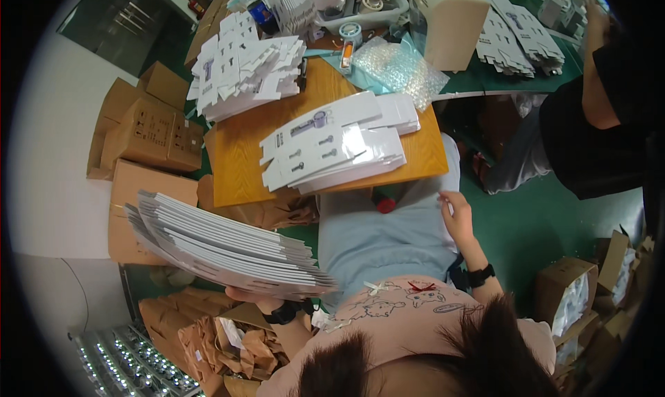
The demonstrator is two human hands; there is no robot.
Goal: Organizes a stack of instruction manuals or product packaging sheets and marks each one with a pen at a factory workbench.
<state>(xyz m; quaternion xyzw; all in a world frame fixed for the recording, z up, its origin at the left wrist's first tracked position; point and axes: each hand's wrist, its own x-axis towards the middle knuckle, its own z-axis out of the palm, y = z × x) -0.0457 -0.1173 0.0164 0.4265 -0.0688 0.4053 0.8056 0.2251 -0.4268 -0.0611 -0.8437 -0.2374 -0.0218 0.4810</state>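
Note:
A thick stack of flattened white cartons (222, 238) is held out at the left, fanned slightly along its edges. My left hand (253, 295) grips it from below, with most of the fingers hidden under the cartons. My right hand (458, 215) is beside my right thigh with nothing in it, its fingers loosely bent and apart. In front of me, a smaller pile of flat white printed cartons (332, 148) lies on the wooden board (239, 179). Farther back on the left sits a taller, untidy heap of similar cartons (242, 68).
Bubble wrap (398, 68), a tape roll (350, 31) and a beige machine (449, 23) stand behind the board. More flat cartons (516, 40) lie at the back right, near a person in black (596, 134). Brown boxes (149, 130) stand left; opened boxes (568, 290) sit lower right.

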